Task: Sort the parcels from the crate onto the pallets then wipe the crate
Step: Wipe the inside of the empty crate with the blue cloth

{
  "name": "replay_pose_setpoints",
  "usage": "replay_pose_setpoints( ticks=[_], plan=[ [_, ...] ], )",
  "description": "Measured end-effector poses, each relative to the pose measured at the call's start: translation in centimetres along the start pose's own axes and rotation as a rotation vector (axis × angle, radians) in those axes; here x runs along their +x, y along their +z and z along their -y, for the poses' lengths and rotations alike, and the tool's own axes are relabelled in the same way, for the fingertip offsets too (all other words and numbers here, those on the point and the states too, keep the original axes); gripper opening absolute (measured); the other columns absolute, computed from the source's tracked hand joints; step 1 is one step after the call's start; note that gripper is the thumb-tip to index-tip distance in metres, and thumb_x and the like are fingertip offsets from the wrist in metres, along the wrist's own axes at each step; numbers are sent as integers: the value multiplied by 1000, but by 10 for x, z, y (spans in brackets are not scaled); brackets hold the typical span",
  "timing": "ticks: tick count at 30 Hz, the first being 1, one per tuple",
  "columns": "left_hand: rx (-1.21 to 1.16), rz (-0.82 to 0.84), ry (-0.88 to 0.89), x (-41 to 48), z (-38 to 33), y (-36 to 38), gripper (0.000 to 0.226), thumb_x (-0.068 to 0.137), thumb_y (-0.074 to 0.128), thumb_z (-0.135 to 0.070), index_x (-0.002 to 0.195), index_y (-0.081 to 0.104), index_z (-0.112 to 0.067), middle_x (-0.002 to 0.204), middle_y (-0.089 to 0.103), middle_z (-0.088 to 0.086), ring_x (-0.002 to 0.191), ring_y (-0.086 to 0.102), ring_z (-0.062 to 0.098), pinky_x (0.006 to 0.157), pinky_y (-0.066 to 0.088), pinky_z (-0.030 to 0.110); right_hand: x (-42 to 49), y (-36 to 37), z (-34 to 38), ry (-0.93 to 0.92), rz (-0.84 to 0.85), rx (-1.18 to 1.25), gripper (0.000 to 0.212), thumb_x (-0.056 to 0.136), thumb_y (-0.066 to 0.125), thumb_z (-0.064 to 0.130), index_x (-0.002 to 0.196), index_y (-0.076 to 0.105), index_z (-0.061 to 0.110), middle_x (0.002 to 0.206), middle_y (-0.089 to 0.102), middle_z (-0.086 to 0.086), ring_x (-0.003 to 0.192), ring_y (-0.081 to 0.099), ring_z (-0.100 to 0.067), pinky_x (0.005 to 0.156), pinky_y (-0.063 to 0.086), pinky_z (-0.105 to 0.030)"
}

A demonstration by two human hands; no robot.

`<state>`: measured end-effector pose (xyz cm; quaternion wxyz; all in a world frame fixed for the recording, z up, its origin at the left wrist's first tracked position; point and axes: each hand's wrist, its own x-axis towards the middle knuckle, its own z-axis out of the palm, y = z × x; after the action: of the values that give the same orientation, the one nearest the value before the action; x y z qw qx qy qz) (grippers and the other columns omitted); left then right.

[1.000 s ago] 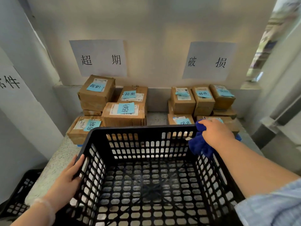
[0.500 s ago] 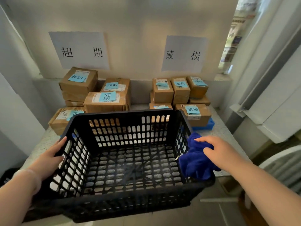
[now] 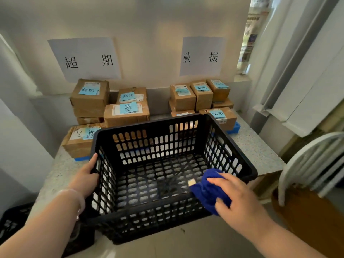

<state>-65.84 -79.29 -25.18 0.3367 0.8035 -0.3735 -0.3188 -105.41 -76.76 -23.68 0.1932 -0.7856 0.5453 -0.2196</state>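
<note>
Right hand point(image 3: 240, 200) pressing blue cloth point(image 3: 208, 190) on black crate point(image 3: 160, 138), left hand point(image 3: 85, 179) gripping its side

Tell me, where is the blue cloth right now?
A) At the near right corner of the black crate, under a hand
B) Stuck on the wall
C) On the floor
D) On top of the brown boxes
A: the right hand holds the blue cloth against the near right corner of the black crate.
</note>
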Motion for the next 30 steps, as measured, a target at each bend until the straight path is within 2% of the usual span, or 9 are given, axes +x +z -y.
replay_pose_setpoints(
  ticks=[3, 5, 7, 13, 17, 20, 25, 28, 30],
  plan=[
    [12, 37, 54, 8, 7, -4, 73, 96, 42, 2, 154, 23, -39, 151, 41, 9, 100, 59, 25, 77, 51, 36, 1, 40, 42, -45, 34, 14, 51, 77, 52, 30, 128, 58, 34, 127, 38, 26, 117, 41, -3, 105, 17, -7],
    [68, 80, 85, 14, 13, -8, 71, 98, 44, -3, 154, 20, -39, 160, 29, 4, 138, 38, 29, 112, 36, 48, 0, 65, 70, -105, 30, 25, 51, 76, 49, 32, 127, 55, 33, 130, 44, 19, 116, 47, -9, 106, 27, -15],
    [89, 130, 112, 15, 20, -11, 67, 101, 46, -10, 155, 17, -36, 163, 19, 3, 149, 18, 25, 121, 18, 48, -1, 88, 99, -158, 46, 39, 52, 76, 49, 32, 128, 52, 32, 134, 48, 8, 114, 51, -16, 105, 34, -22],
    [89, 233, 162, -5, 17, -20, 64, 103, 45, -36, 157, 10, -33, 165, -5, 4, 152, -3, 21, 121, 6, 41, 0, 133, 161, -238, 126, -25, 56, 79, 43, 36, 135, 41, 33, 142, 43, -3, 121, 49, -29, 101, 44, -39],
    [44, 201, 313, -33, 40, -25, 54, 103, 44, -34, 153, 23, -35, 165, 2, -6, 151, 1, 14, 122, 5, 37, 5, 137, 179, -274, 173, 3, 59, 86, 46, 33, 144, 38, 37, 152, 27, 8, 135, 28, -17, 112, 20, -22],
    [-66, 154, 389, -57, 57, -34, 43, 103, 44, -34, 146, 37, -37, 160, 22, -12, 148, 16, 6, 123, 12, 34, 13, 138, 192, -307, 210, 56, 58, 84, 46, 36, 142, 42, 38, 148, 33, 14, 131, 31, -8, 108, 11, -9],
    [-8, 165, 633, -95, 60, -50, 50, 85, 42, -61, 135, 35, -59, 133, 39, -41, 130, 36, -8, 111, 32, 23, 29, 127, 214, -72, 250, 555, 48, 86, 62, 15, 125, 50, 40, 125, 54, 17, 112, 49, 8, 96, 41, -10],
    [43, 154, 717, -100, 64, -53, 69, 77, 55, -64, 140, 26, -64, 146, 24, -32, 135, 28, -7, 109, 29, 17, 32, 121, 223, 156, 418, 977, 41, 95, 46, 4, 124, 48, 33, 124, 60, 8, 111, 60, -8, 95, 53, -30],
    [216, 79, 783, -97, 70, -52, 73, 73, 62, -65, 138, 29, -62, 152, 20, -18, 134, 28, -2, 109, 27, 18, 34, 121, 223, 132, 448, 949, 38, 96, 40, 5, 123, 50, 30, 123, 62, 4, 111, 60, -12, 98, 51, -37]
  ],
)
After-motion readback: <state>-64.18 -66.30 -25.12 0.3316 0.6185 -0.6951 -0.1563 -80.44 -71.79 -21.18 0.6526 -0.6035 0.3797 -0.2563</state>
